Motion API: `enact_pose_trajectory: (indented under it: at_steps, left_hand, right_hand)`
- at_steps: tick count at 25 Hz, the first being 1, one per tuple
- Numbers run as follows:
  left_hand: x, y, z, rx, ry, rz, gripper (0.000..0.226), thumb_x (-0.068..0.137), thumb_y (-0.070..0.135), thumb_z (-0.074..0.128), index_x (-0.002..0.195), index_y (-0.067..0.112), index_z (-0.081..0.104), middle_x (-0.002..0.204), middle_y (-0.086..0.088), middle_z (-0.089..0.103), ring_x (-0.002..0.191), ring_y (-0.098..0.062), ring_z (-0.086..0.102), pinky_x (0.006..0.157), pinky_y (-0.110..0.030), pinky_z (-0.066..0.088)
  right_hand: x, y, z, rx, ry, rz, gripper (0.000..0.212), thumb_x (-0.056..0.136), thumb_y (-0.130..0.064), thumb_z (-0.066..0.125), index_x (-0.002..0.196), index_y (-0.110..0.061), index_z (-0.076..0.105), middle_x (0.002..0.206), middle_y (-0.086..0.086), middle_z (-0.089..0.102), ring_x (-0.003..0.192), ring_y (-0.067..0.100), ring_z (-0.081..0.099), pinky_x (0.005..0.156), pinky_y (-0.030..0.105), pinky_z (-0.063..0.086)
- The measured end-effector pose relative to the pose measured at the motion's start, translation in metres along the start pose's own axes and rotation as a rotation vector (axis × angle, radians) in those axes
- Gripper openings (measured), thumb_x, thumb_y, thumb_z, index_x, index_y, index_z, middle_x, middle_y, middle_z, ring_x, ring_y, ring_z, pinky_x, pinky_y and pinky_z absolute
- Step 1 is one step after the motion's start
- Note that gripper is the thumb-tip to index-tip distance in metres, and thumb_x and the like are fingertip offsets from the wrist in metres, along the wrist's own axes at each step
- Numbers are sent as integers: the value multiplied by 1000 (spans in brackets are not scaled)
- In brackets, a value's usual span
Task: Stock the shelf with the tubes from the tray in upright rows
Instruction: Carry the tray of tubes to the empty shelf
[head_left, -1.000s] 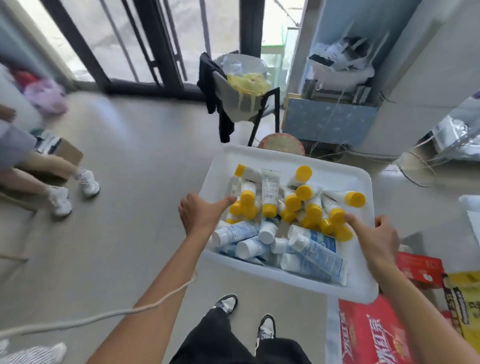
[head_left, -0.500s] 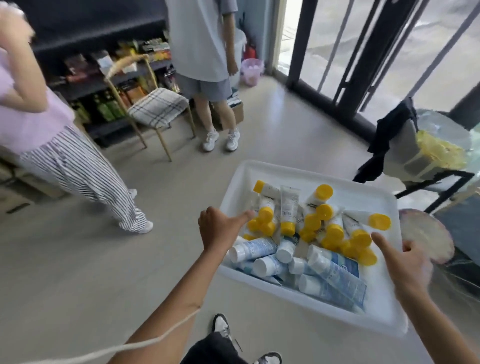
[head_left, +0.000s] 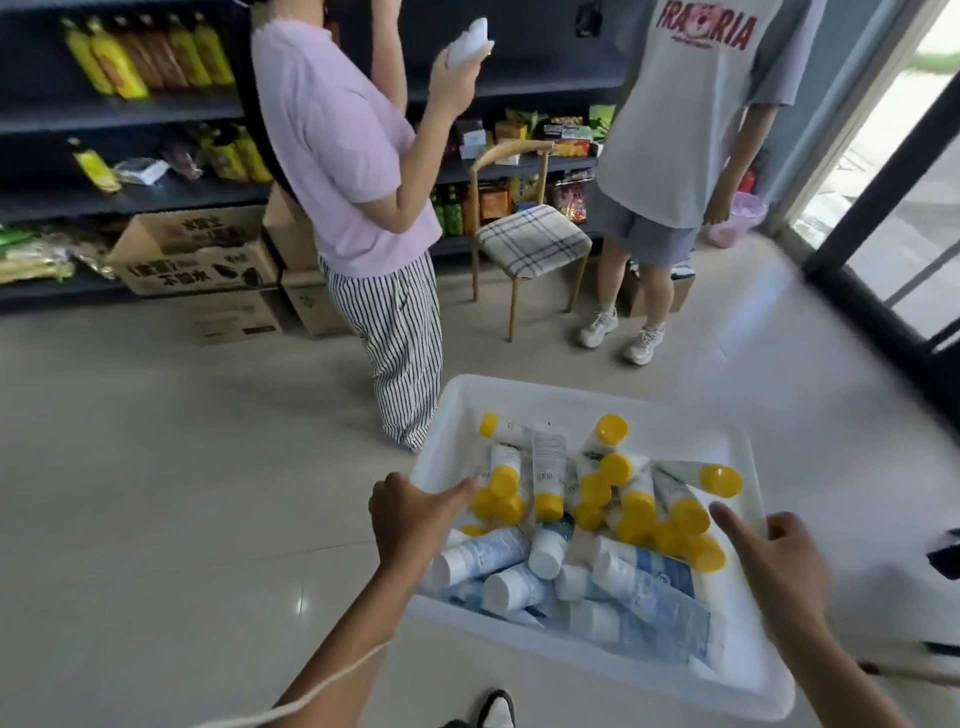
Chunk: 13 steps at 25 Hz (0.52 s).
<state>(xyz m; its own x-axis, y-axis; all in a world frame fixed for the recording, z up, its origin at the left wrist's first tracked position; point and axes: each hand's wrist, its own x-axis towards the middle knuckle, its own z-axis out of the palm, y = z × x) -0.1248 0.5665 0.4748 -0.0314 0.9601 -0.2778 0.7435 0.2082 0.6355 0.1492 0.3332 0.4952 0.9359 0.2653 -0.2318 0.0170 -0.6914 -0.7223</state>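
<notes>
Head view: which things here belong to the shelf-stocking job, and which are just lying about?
Job: white tray, gripped by left hand and right hand; yellow-capped tubes; white-capped tubes; shelf.
Lying about: plaid chair; cardboard boxes; pink bin.

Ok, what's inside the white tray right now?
The tray holds a jumbled pile: yellow-capped tubes at the far side, white-capped tubes nearer. Whatever lies lower in the pile, and the tray floor beneath it, is covered.

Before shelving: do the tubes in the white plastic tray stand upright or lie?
Lying: yellow-capped tubes and white-capped tubes are piled crosswise in the white plastic tray.
</notes>
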Motion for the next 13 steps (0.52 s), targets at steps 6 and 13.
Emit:
enact_pose_trajectory:
  at_steps: [6,13]
  left_hand:
    - [69,-46,-60,-66,166,-205,98,38,94,68,83,8,63,90,-8,65,91,-31,65,76,-44,59]
    - [128,-85,-124,-171,381,-497,96,38,93,69,82,8,65,88,-9,68,87,-30,67,70,-40,59]
  right_hand:
    - [26,-100,114,-80,-205,-190,51,78,-52,80,80,-9,53,70,12,61,64,30,57,58,38,41]
    - [39,-228,264,-123,-521,-405,50,79,-44,83,83,-5,52,75,13,60,65,29,56,58,37,42]
